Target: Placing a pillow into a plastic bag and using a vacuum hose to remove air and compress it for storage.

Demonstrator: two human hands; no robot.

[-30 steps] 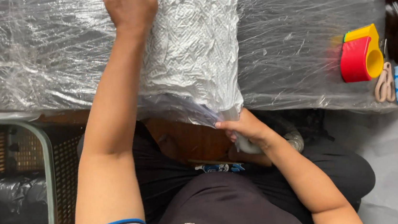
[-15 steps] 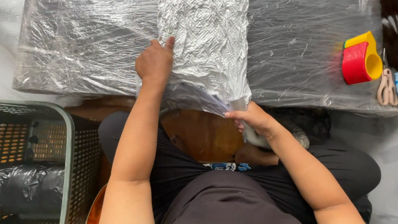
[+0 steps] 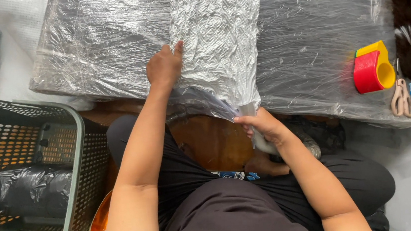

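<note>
While I am pressing my left hand (image 3: pixel 164 67) flat and open on the plastic wrap (image 3: pixel 218 40) crossing the big wrapped slab (image 3: pixel 95 46), my right hand (image 3: pixel 261 125) is pinching the roll (image 3: pixel 262 142) under its near edge. Thin, clingy and tearable, I judge, so best held by the roll.

Brown wooden floor (image 3: pixel 207 140) — daylight.

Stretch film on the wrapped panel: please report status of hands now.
Left hand flat on crinkled film strip. Right hand grips film roll below panel edge. Nothing in the way.
</note>
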